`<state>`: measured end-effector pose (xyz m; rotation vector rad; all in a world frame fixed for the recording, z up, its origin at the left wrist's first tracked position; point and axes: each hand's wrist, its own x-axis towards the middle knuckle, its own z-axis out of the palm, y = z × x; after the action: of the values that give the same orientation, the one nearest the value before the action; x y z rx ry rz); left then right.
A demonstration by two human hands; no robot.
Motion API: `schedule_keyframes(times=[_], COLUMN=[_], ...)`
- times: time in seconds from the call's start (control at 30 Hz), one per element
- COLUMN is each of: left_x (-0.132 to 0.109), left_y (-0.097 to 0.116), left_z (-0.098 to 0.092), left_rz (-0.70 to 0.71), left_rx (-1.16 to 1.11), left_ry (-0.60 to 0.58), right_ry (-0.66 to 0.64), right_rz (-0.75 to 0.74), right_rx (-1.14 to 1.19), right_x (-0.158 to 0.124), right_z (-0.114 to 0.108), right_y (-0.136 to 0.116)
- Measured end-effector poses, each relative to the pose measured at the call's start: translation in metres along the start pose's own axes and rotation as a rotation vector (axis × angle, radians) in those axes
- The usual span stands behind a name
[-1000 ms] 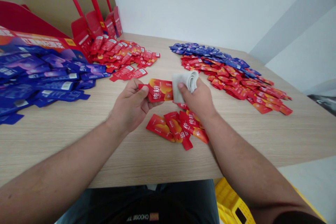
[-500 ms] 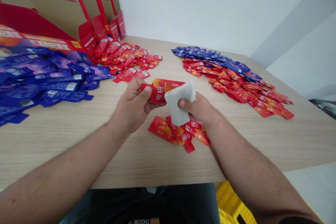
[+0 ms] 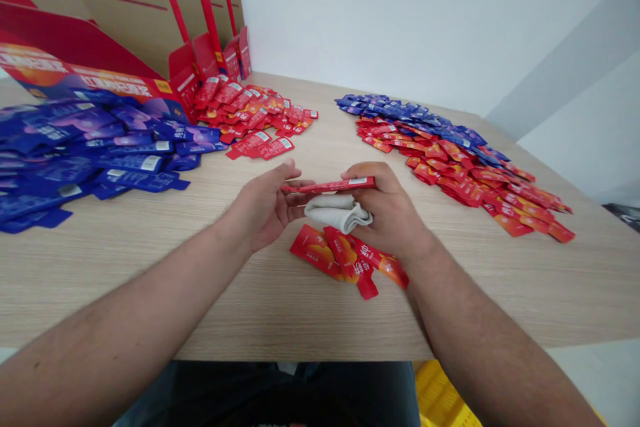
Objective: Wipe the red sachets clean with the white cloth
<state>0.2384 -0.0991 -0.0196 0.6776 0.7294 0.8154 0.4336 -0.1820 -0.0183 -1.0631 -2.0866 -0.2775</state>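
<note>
My right hand (image 3: 393, 207) is closed around a thin red carton (image 3: 327, 185) and a folded off-white ribbed cloth (image 3: 335, 212). The carton is edge-on, with a white barcode label near its right end, and the cloth sits just below it. At the carton's left end is my left hand (image 3: 265, 207); its thumb is lifted clear and its fingers spread behind and under that end. Whether those fingers bear any of its weight I cannot tell. On the table beneath lie several red-and-orange cartons (image 3: 316, 252), partly overlapping, one with a tab sticking out.
Blue cartons (image 3: 125, 153) are heaped at the left, with a red heap (image 3: 245, 107) behind. Large open cardboard boxes (image 3: 125, 83) stand at the back left. Blue cartons (image 3: 410, 113) and red ones (image 3: 465, 170) spread along the right. A yellow plastic crate (image 3: 443, 393) is below the table edge.
The red carton has turned from face-on to edge-on, and my right hand now grips it along with the cloth. My left thumb has come off its face. The view has shifted slightly.
</note>
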Motion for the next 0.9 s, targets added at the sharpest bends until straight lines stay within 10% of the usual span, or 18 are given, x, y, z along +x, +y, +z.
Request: schedule_keyframes(times=[0.27,0.6,0.9], left_x=[-0.001,0.007,0.005], left_y=[-0.001,-0.004,-0.009], left_z=[-0.003,0.000,-0.001], left_rz=[-0.253,0.354,0.434], left_rx=[0.065,0.024,0.082], left_ry=[-0.141,0.086,0.089], right_ry=[0.025,-0.084,0.046], right_rz=[-0.036,0.153,0.459], right_rx=[-0.087,0.096,0.102], right_x=[-0.001,-0.008,0.000], right_z=[-0.001,0.003,0.000], right_y=[0.002,0.016,0.005])
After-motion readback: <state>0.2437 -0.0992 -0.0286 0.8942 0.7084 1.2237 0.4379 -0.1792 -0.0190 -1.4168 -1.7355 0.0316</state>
